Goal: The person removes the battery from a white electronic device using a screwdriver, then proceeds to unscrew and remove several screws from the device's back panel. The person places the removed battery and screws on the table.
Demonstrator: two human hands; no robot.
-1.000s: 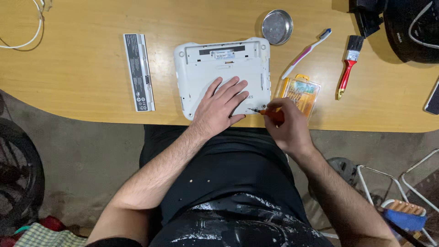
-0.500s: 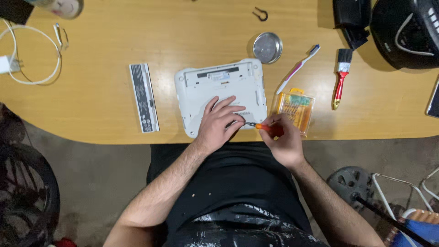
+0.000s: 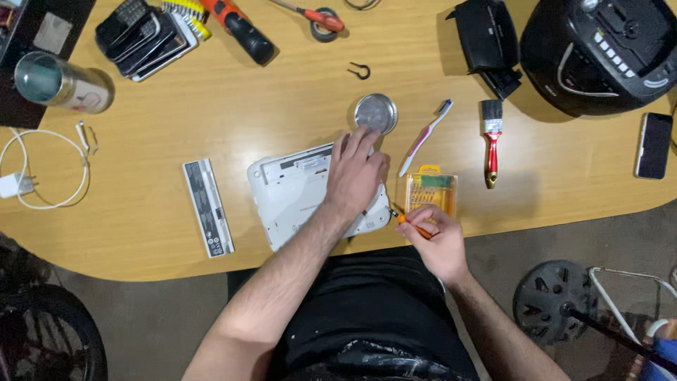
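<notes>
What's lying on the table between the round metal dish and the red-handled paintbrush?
In the head view, a pink and white toothbrush lies at a slant between the round metal dish and the red-handled paintbrush, touching neither.

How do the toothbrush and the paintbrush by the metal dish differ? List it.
The toothbrush is slim, pink and white, with a small bristle head; the paintbrush is stouter, with a red handle and a wide black bristle block. The toothbrush lies slanted, its head up and to the right; the paintbrush lies nearly straight up the picture, bristles at the top. The toothbrush is nearer the metal dish. Both lie flat on the wooden table, untouched by either hand.
</notes>
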